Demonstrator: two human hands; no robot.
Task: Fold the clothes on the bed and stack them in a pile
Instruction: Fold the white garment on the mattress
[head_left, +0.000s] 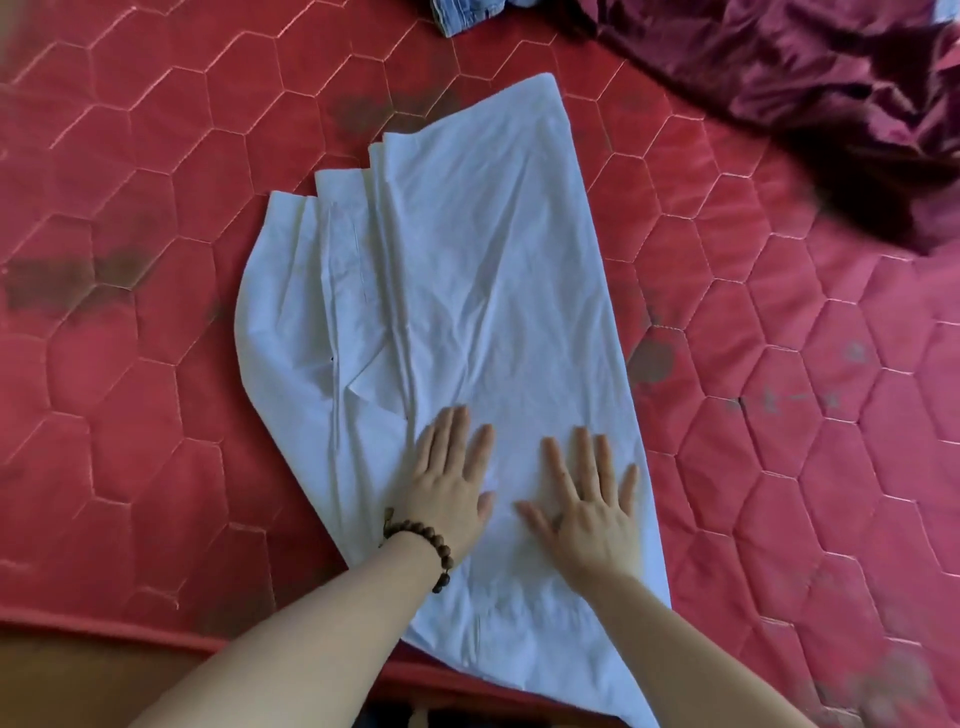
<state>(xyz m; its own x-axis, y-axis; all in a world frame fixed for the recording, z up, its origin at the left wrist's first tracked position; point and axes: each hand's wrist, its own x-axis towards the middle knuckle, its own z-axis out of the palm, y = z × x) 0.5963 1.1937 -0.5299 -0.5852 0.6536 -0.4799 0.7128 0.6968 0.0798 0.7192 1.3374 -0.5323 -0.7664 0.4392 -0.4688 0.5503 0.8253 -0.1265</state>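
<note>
Pressing flat with fingers spread, the left hand (451, 486) and the right hand (592, 506) are lying side by side on the near end of a long, creased white cloth garment (467, 291). It is stretching across the red quilted mattress (156, 338), its near corner overhanging the edge. A crumpled maroon satin cloth (831, 93) is lying far right.

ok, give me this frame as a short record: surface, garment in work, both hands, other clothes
surface: red quilted mattress
garment in work: white cloth, spread flat, pleats along its left side, near end over the bed edge
left hand: flat on the cloth, fingers straight, bead bracelet on wrist
right hand: flat on the cloth, fingers spread
other clothes: maroon fabric crumpled top right; denim piece at top edge
pile: none visible
</note>
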